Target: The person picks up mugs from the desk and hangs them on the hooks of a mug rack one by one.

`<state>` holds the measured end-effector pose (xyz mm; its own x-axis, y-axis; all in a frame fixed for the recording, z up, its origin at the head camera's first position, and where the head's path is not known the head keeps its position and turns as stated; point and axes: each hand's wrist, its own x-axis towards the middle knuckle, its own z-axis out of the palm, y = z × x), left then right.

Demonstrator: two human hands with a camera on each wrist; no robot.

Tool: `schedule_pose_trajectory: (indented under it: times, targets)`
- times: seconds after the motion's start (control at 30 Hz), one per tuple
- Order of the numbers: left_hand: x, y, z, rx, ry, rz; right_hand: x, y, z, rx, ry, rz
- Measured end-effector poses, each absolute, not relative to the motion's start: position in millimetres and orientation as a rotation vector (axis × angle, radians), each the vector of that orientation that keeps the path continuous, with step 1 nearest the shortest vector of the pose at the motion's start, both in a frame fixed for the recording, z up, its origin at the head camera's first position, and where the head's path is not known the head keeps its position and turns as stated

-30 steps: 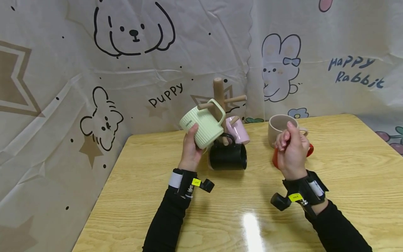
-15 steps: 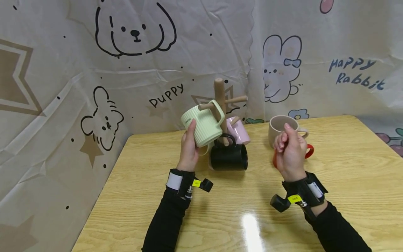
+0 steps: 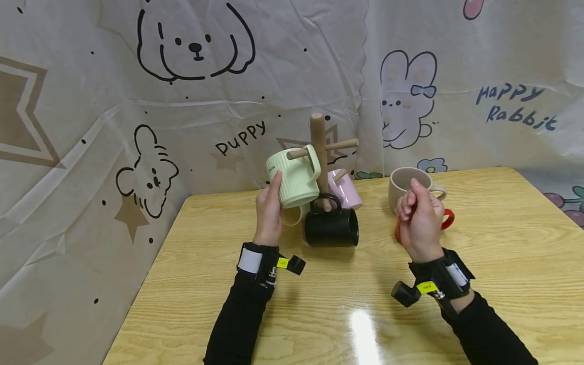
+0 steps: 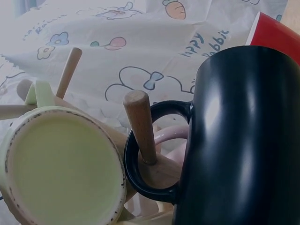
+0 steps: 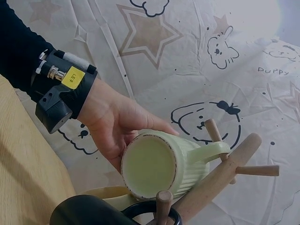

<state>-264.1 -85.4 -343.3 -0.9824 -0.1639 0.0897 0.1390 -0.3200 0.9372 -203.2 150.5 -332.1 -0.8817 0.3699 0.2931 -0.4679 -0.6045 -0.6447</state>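
Note:
My left hand [image 3: 268,213] grips a light green ribbed mug [image 3: 298,185] by its side, the thumb along the near face. The mug is tilted, and its handle loops round an upper left peg [image 3: 298,153] of a wooden mug tree [image 3: 318,134]. In the left wrist view the green mug's base [image 4: 65,164] faces the camera. Just below it a black mug [image 3: 330,228] lies sideways with its handle over a lower peg [image 4: 140,126]. My right hand [image 3: 422,223] is raised with fingers loosely curled and thumb up, holding nothing.
A pink mug [image 3: 345,188] hangs at the back of the tree, and a cream mug [image 5: 110,192] shows under the green one. Behind my right hand are a beige mug [image 3: 395,195] and a partly hidden red mug [image 3: 449,219]. A printed cloth [image 3: 191,111] backs the table [image 3: 319,304].
The green mug has turned a little more upright on the peg, with its left side shifting right. My left hand has drifted slightly left and up. The right hand has barely moved.

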Motion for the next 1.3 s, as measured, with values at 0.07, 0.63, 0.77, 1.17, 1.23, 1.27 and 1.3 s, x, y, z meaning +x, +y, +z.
schedule_pose_trajectory:
  times: [0.07, 0.63, 0.77, 1.17, 1.23, 1.27, 1.3]
  targets:
    - [-265.5, -85.9, -343.7, 0.040, -1.705, -2.412, -203.4, 150.7, -332.2, 0.177, -1.042, 2.452]
    - [-258.6, -126.2, -325.6, 0.060, -1.715, -2.363, -203.0, 160.8, -327.6, 0.129, -1.060, 2.450]
    - [-248.0, -144.3, -318.1, 0.028, -1.685, -2.333, -204.6, 164.9, -325.5, 0.118, -1.054, 2.431]
    - [-228.7, -172.8, -316.5, 0.091, -1.728, -2.343, -209.2, 177.9, -321.0, 0.084, -0.912, 2.442]
    - [-228.1, -174.9, -315.1, 0.100, -1.767, -2.303, -210.0, 178.3, -321.2, 0.079, -0.920, 2.432]
    - [-227.5, -176.0, -314.2, 0.102, -1.802, -2.261, -210.5, 178.6, -321.5, 0.078, -0.930, 2.422]
    - [-226.5, -177.2, -313.3, 0.107, -1.843, -2.208, -211.1, 178.9, -322.0, 0.076, -0.950, 2.409]
